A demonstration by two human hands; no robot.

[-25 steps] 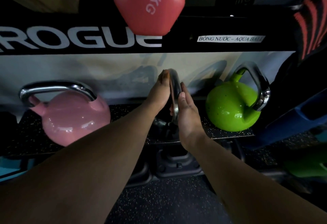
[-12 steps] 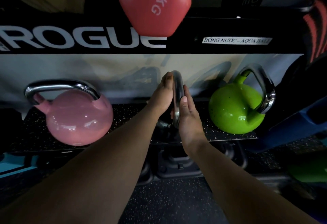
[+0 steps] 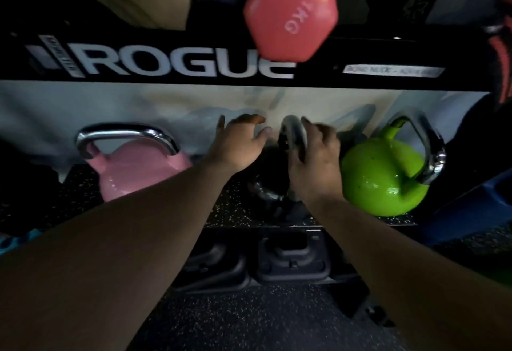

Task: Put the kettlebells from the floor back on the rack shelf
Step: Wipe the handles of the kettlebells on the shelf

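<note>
A dark kettlebell (image 3: 273, 184) with a chrome handle stands on the speckled rack shelf (image 3: 235, 212), between a pink kettlebell (image 3: 138, 170) on the left and a green kettlebell (image 3: 385, 176) on the right. My left hand (image 3: 238, 143) hovers just left of the chrome handle, fingers spread, clear of it. My right hand (image 3: 315, 162) is at the handle's right side with fingers loosely curled, and they look apart from the metal. The dark kettlebell's body is mostly hidden behind my hands and in shadow.
A black rack beam (image 3: 171, 62) with white lettering runs overhead, and a red 1 kg dumbbell (image 3: 291, 10) sticks out above it. Black weights (image 3: 291, 262) sit under the shelf. A blue object (image 3: 471, 204) lies at the right. Speckled rubber floor (image 3: 249, 320) is in front.
Both hands were pressed on the chrome handle before; now they have come off it and spread apart. The view has shifted slightly leftward.
</note>
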